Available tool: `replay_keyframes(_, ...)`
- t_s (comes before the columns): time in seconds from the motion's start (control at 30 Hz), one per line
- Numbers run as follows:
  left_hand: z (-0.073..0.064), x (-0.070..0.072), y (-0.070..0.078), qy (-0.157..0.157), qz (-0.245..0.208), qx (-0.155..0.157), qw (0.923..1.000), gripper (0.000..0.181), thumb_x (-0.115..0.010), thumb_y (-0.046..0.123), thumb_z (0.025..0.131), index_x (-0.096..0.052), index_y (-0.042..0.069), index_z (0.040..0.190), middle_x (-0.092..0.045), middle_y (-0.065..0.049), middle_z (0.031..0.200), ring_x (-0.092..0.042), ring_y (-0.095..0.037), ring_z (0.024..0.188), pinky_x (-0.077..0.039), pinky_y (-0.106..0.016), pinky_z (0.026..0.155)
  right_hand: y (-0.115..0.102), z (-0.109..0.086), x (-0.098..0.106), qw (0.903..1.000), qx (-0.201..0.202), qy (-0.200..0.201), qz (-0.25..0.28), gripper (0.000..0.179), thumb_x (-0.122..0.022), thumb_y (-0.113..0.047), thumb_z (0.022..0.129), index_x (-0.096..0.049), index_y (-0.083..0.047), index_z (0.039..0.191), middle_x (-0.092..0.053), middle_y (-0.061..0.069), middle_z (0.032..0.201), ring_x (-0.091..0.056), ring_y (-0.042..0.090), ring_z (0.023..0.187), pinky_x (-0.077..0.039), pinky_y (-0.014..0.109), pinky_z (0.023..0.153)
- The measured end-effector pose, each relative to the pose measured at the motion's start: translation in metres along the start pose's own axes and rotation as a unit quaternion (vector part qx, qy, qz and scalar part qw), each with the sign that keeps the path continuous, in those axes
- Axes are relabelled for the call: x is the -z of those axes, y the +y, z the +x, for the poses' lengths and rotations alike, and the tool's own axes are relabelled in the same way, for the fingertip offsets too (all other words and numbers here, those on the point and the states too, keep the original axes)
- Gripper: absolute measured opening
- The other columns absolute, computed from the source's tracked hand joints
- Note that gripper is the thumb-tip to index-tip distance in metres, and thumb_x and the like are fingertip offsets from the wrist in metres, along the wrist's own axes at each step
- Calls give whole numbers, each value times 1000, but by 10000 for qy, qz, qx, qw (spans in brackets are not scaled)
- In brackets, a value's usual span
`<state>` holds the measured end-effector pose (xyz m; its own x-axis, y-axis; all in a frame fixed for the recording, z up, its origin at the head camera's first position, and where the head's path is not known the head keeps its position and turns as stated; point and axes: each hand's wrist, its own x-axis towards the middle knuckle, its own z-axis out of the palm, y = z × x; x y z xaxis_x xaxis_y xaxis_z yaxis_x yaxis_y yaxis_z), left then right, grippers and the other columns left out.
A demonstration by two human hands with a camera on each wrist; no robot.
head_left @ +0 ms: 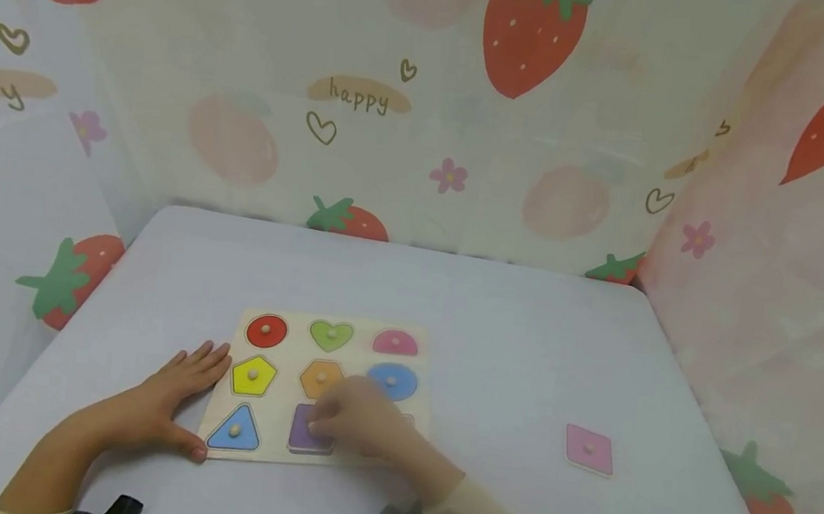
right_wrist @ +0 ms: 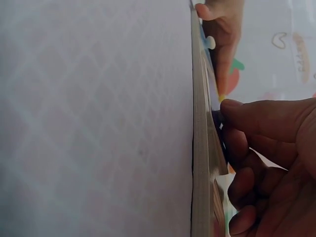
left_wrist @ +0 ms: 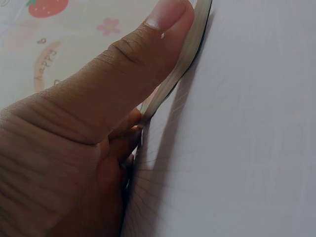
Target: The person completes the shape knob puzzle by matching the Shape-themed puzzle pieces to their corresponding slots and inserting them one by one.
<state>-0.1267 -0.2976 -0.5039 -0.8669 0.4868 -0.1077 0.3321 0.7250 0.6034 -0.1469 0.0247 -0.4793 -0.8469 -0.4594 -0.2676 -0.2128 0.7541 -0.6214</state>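
A pale wooden peg puzzle board (head_left: 277,420) lies on the white table, bearing coloured shapes with small round knobs. My left hand (head_left: 166,400) is spread flat at the board's left side, its thumb (left_wrist: 143,49) along the edge in the left wrist view. Over the bottom row, my right hand (head_left: 365,420) pinches the knob of a purple square puzzle piece (head_left: 299,429) between thumb and fingers. The piece sits tilted on the board, one edge raised in the right wrist view. The hand covers the bottom right corner of the board.
A pink puzzle piece (head_left: 589,449) with a knob lies on the table (head_left: 508,342) to the right. Blue triangle (head_left: 235,431), yellow pentagon (head_left: 254,375) and orange hexagon (head_left: 320,378) pieces sit in the board. Strawberry-print curtains (head_left: 253,48) stand around the table.
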Motion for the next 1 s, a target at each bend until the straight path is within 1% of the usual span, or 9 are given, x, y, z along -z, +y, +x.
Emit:
replay_keyframes(0.07,1,-2,1,-20,-44,-11,10000,128,-86,64,64,-28,6,162,-17,-16,171,-3,-43,158,19,-12,117,0,-3,0,10000,-72,-50,46,3,-79,-23,89,-81,-26,89,-67,-16,75,-58,8,77,-51,23,65)
replay_keyframes(0.17,0,-7,2,-19,6,-33,10000,129,-85,67,63,-29,5,161,-18,-15,171,-4,-43,157,19,-8,114,2,-8,-1,9998,-131,-109,132,4,-79,-22,89,-80,-25,87,-67,-14,75,-59,10,75,-52,24,63)
replay_keyframes(0.33,-2,-10,-1,7,191,6,9998,132,-83,72,60,-29,6,161,-17,-14,171,-5,-41,158,19,-5,111,2,-10,-2,9998,97,-150,15,5,-79,-22,88,-81,-26,86,-66,-16,74,-59,7,75,-52,22,65)
replay_keyframes(0.4,-2,-9,-2,15,232,0,9997,132,-83,73,60,-29,7,162,-17,-13,171,-5,-40,158,19,-4,111,1,-9,-2,9996,211,-121,-111,5,-79,-22,89,-81,-26,87,-66,-17,73,-58,6,75,-51,20,66)
replay_keyframes(0.6,-2,-7,-3,10,223,15,9998,132,-83,72,60,-29,8,162,-18,-13,171,-4,-40,158,19,-4,111,-2,-10,0,9988,347,-70,-325,5,-78,-23,89,-82,-25,89,-66,-19,74,-57,3,75,-50,18,69)
replay_keyframes(0.8,0,-5,-2,10,207,81,9998,132,-83,72,60,-28,9,162,-17,-12,172,-4,-39,159,20,-5,111,-4,-10,4,9983,401,-48,-417,6,-78,-24,90,-83,-26,93,-66,-20,76,-56,3,76,-49,18,71)
replay_keyframes(0.87,1,-4,-2,7,213,62,9998,132,-84,72,61,-28,8,162,-17,-13,171,-4,-41,158,20,-5,111,-5,-10,4,9981,402,-42,-475,6,-78,-25,91,-82,-27,94,-66,-21,77,-56,2,76,-49,18,72)
replay_keyframes(1.0,3,-2,-1,-21,185,118,9998,132,-84,71,61,-28,7,162,-17,-14,171,-3,-42,158,21,-6,111,-7,-8,4,9947,508,0,-897,5,-77,-26,91,-82,-27,91,-64,-20,73,-54,3,74,-48,18,70)
